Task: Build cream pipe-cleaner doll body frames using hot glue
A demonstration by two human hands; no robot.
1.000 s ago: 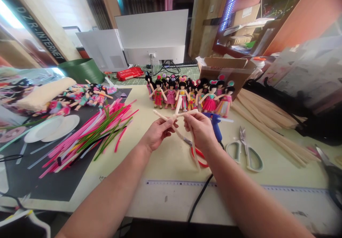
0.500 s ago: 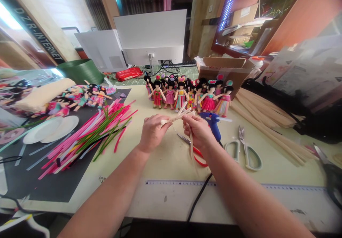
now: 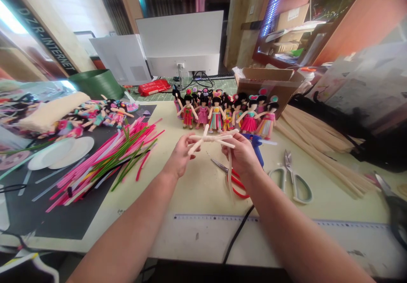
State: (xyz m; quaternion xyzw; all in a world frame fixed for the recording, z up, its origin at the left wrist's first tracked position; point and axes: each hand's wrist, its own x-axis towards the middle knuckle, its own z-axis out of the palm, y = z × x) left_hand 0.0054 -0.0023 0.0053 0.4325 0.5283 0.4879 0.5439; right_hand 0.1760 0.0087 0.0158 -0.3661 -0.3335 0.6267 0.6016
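Note:
Between my hands is a doll body of cream pipe cleaners (image 3: 210, 138), wound round the middle with several ends sticking out on both sides. My left hand (image 3: 180, 155) pinches its left end, and my right hand (image 3: 243, 152) grips the right end. A loose cream strand hangs down from my right hand. Below it on the table lie red-handled scissors (image 3: 238, 184), partly behind the strand. A blue glue gun (image 3: 257, 148) sits just past my right hand, mostly hidden by it. Pale-handled scissors (image 3: 291, 177) lie open to the right.
Finished dolls (image 3: 216, 112) stand in a group behind my hands. Pink and green pipe cleaners (image 3: 108, 160) are heaped left, beside white plates (image 3: 71, 152). Cream pipe cleaners (image 3: 321, 151) lie right. A ruler (image 3: 206, 218) runs along the front; a black cable (image 3: 238, 234) crosses it.
The doll body has been turned and spread level between my hands, so its wound middle and splayed ends now show. My left hand has shifted slightly and its fingers have moved to the end.

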